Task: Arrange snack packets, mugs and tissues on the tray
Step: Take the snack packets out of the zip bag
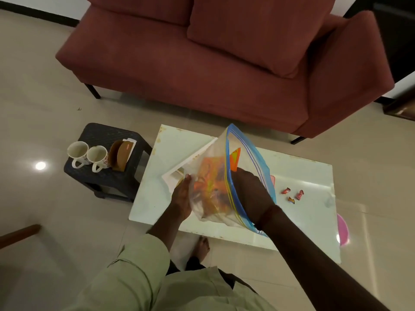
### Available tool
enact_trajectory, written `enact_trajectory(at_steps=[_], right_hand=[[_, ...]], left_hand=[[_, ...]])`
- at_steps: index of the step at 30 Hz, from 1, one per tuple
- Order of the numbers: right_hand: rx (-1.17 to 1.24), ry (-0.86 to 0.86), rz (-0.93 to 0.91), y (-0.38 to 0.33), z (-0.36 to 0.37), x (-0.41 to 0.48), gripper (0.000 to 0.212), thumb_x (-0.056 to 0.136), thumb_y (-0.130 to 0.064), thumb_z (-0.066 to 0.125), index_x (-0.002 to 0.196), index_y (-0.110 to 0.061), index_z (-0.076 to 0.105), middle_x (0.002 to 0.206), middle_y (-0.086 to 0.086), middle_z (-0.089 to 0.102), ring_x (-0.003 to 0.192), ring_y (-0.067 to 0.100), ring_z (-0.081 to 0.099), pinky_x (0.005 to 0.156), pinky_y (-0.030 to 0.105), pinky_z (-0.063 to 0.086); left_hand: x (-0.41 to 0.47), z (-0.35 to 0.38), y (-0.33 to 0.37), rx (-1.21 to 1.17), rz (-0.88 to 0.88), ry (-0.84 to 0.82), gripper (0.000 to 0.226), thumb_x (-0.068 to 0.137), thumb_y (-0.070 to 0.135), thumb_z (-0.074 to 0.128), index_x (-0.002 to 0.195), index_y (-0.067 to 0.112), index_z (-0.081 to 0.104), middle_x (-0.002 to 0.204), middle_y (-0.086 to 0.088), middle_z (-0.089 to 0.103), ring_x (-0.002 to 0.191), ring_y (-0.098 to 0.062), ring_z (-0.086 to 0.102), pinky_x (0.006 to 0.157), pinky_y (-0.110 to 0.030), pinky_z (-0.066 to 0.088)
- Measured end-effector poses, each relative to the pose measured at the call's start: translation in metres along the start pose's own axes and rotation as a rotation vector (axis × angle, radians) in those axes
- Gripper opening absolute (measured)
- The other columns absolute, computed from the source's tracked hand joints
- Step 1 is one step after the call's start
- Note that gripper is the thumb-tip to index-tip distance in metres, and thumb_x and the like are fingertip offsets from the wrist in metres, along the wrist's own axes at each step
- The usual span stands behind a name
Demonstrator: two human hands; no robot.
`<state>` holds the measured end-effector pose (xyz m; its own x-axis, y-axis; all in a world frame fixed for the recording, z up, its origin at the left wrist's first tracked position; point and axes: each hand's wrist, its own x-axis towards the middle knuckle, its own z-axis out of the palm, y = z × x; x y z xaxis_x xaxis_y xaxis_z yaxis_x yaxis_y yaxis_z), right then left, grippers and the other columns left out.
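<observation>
Sleeves: pale green, bottom of the shot, with a bare foot [203, 246] on the floor just past them, at the near edge of the bench.

Bench [298, 212]: white, glossy, sits low between the person and the sofa.

Left hand [182, 198]: flat-ish and spread against the left outside of the zip bag, fingers curled round it, propping it up.

Right hand [251, 194]: pushed down into the mouth of the bag; fingertips are buried in there, so can't tell how far it's closed or if it's got anything.

Zip bag [244, 167]: big clear one with a blue seal strip, standing up over the middle of the bench, mouth open to the right.

Snack packets [208, 180]: orange and yellow, bunched inside the bag; one orange corner pokes up near the seal.

Tray [190, 160]: white, tilted, mostly hidden behind the bag and the left hand, so its contents are hard to read.

Candies [293, 195]: three small red wrapped ones loose on the bench, right of the bag.

Pink thing [343, 230]: round, down on the floor past the bench's right edge, partly cut off.

Stool [98, 176]: dark, left of the bench.

Mugs [88, 154]: two white floral ones side by side on the stool, handles facing near.

Tissues [130, 142]: white, in a brown holder [120, 156] just right of the mugs.

Sofa [213, 70]: dark red, far side, with a cushion.
</observation>
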<state>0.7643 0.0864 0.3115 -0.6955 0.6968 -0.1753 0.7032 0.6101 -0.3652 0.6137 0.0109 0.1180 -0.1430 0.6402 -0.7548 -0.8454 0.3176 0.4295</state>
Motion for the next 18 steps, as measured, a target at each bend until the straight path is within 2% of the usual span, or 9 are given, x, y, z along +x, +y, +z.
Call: enact_trajectory(at_steps=[2,5,9,12,13,15,16,18], right_hand=[[0.020,-0.014,-0.011,0.003,-0.016,-0.006,0.026,0.087,-0.019,0.068,0.113,-0.017,0.069,0.104,0.010,0.072,0.092,0.032,0.068,0.075,0.026,0.045],[0.080,-0.044,-0.020,-0.006,-0.047,-0.015,0.039,0.081,-0.028,0.076,0.118,-0.029,0.066,0.119,0.001,0.068,0.104,0.025,0.064,0.078,0.023,0.038],[0.168,0.068,-0.051,-0.009,-0.086,-0.024,0.041,0.074,-0.024,0.082,0.112,-0.031,0.068,0.114,-0.002,0.069,0.096,0.017,0.066,0.078,0.020,0.044],[0.300,0.140,-0.006,-0.003,-0.118,-0.023,0.040,0.074,-0.027,0.084,0.110,-0.033,0.068,0.106,-0.014,0.068,0.087,-0.006,0.065,0.071,0.006,0.049],[0.332,0.169,0.019,-0.002,-0.129,-0.020,0.041,0.073,-0.030,0.084,0.110,-0.035,0.068,0.103,-0.021,0.066,0.086,-0.011,0.064,0.068,0.003,0.048],[0.400,0.233,0.034,0.007,-0.143,-0.012,0.045,0.070,-0.033,0.085,0.110,-0.038,0.067,0.104,-0.026,0.065,0.091,-0.009,0.065,0.075,0.007,0.051],[0.433,0.267,0.053,0.013,-0.146,-0.005,0.047,0.069,-0.031,0.086,0.111,-0.038,0.066,0.106,-0.024,0.066,0.094,-0.005,0.067,0.080,0.011,0.053],[0.541,0.317,0.108,0.030,-0.140,0.013,0.050,0.069,-0.025,0.087,0.113,-0.035,0.065,0.109,-0.015,0.069,0.099,0.002,0.068,0.083,0.018,0.056]], left_hand=[[-0.009,0.001,0.002,-0.021,0.047,-0.015,0.058,0.094,0.048,0.054,0.137,0.010,0.052,0.136,-0.019,0.056,0.121,-0.035,0.058,0.105,-0.054,0.044],[-0.010,-0.009,-0.002,-0.035,0.087,0.052,0.051,0.100,0.042,0.045,0.138,0.009,0.051,0.132,-0.016,0.061,0.111,-0.030,0.065,0.086,-0.044,0.057],[-0.017,-0.029,-0.003,-0.161,0.068,0.011,0.043,0.104,0.041,0.032,0.126,0.013,0.056,0.126,-0.012,0.062,0.108,-0.028,0.066,0.080,-0.041,0.060],[-0.015,-0.047,-0.003,-0.175,0.048,0.077,0.036,0.103,0.041,0.036,0.113,0.015,0.059,0.138,-0.015,0.054,0.105,-0.025,0.062,0.074,-0.034,0.061],[-0.012,-0.058,-0.003,-0.182,0.057,0.110,0.037,0.101,0.043,0.041,0.115,0.014,0.059,0.144,-0.016,0.049,0.108,-0.026,0.061,0.077,-0.035,0.059],[-0.007,-0.080,-0.002,-0.164,0.082,0.179,0.058,0.092,0.052,0.057,0.135,0.015,0.053,0.148,-0.014,0.047,0.130,-0.032,0.051,0.097,-0.045,0.050],[-0.004,-0.091,-0.002,-0.187,0.085,0.195,0.068,0.087,0.055,0.062,0.143,0.018,0.047,0.150,-0.011,0.045,0.137,-0.034,0.043,0.105,-0.050,0.043],[-0.006,-0.104,0.002,-0.234,0.075,0.160,0.067,0.091,0.055,0.058,0.146,0.021,0.044,0.150,-0.010,0.046,0.140,-0.032,0.040,0.112,-0.052,0.035]])
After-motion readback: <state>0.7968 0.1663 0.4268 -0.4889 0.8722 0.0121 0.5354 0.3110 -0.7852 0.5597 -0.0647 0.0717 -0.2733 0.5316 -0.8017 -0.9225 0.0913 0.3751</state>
